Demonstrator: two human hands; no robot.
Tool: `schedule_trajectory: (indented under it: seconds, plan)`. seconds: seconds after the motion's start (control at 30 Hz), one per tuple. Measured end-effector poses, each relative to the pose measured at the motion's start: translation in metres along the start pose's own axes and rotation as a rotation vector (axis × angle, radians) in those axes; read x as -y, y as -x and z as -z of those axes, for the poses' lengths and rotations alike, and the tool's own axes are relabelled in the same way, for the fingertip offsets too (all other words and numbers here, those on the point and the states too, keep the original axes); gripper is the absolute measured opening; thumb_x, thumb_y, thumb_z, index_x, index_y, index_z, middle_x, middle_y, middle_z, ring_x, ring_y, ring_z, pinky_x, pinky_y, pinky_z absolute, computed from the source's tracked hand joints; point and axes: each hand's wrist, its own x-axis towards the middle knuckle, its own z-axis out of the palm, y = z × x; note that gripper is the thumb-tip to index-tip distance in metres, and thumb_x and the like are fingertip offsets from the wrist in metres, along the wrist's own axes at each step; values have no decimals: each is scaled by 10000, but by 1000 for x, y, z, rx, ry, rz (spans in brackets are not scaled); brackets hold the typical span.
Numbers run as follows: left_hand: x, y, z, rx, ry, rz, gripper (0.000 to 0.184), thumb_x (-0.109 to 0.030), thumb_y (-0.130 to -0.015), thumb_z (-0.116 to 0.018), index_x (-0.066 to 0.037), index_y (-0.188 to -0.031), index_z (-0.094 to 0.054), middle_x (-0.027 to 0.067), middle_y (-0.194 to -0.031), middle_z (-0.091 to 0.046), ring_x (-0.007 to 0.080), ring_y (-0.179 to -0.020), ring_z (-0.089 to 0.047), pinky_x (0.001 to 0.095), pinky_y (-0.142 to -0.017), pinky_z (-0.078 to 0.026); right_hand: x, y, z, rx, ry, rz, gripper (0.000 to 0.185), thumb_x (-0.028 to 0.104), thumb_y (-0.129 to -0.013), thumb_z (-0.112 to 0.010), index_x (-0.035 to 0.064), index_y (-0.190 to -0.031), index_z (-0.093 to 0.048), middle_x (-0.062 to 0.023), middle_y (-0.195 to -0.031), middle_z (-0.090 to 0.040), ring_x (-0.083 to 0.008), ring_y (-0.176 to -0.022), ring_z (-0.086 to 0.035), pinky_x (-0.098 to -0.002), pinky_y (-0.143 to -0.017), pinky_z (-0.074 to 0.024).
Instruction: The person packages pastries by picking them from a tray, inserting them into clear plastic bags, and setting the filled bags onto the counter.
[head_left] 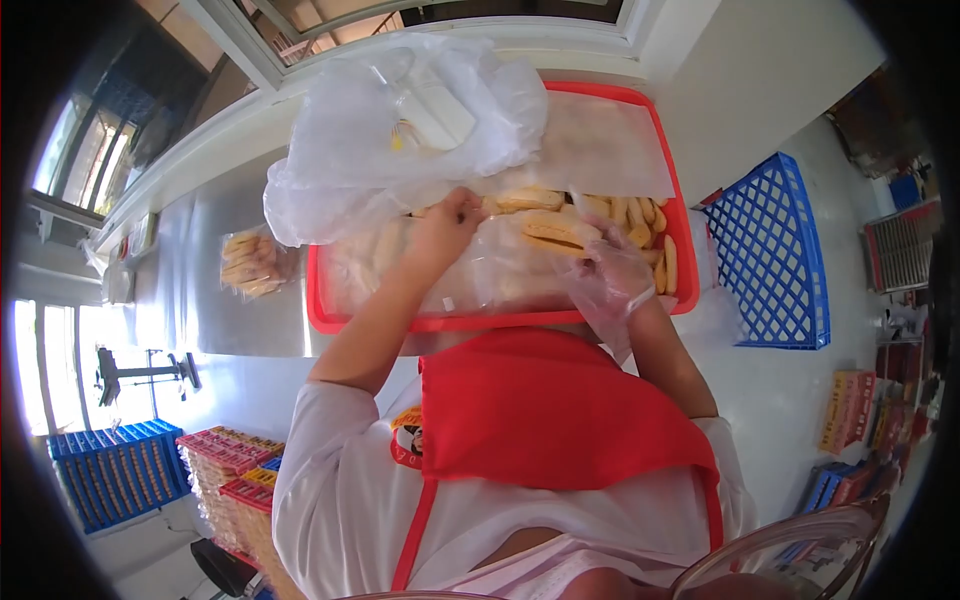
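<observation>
My right hand (612, 262), in a clear plastic glove, is closed around a long golden bread roll (556, 232) with a split along its side. My left hand (450, 222) is bare, its fingers bent together at the edge of a clear plastic bag (490, 262), which it seems to pinch. Both hands are over a red tray (500, 322) lined and partly covered with clear plastic sheet. More bread rolls (640, 215) lie in the tray's right part, around and beyond my right hand.
A crumpled white plastic bag (330, 130) with a white container (436, 112) lies across the tray's far left. A packed bag of rolls (255, 262) sits on the steel table (200, 300). A blue crate (770, 260) stands at the right. Stacked crates (118, 472) stand lower left.
</observation>
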Motion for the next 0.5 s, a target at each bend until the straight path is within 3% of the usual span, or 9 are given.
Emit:
schedule_trajectory:
  seconds: [0.13, 0.2, 0.3, 0.5]
  plan:
    - [-30, -5, -22, 64, -30, -29, 156, -171, -783, -624, -47, -851, -558, 50, -580, -536, 122, -503, -499, 275, -501, -416, 4, 1, 3, 6, -344, 46, 365, 7, -798, -498, 51, -1159, -466, -86, -932, -556, -172, -688, -544, -278, -612, -462]
    - [-30, -12, -42, 165, 143, 65, 148, -162, -815, -593, -22, -853, -568, 31, -596, -536, 102, -507, -485, 250, -492, -410, 12, 10, 2, 31, -479, 87, 362, 4, -794, -496, 60, -1152, -471, -91, -928, -557, -183, -690, -544, -278, -615, -463]
    - [-28, -14, -60, 270, 282, 128, 145, -152, -847, -551, -14, -883, -579, 17, -604, -532, 86, -504, -474, 233, -480, -406, 14, 14, 11, -77, -393, 127, 362, 5, -796, -493, 61, -1153, -467, -93, -912, -553, -187, -692, -537, -276, -623, -461]
    - [-32, -5, -72, 323, 299, 83, 142, -110, -870, -496, -26, -966, -558, 30, -597, -525, 77, -529, -486, 234, -488, -408, 14, 35, 18, -1, 43, 170, 344, 10, -793, -527, 54, -1134, -509, -67, -874, -545, -114, -677, -516, -240, -615, -435]
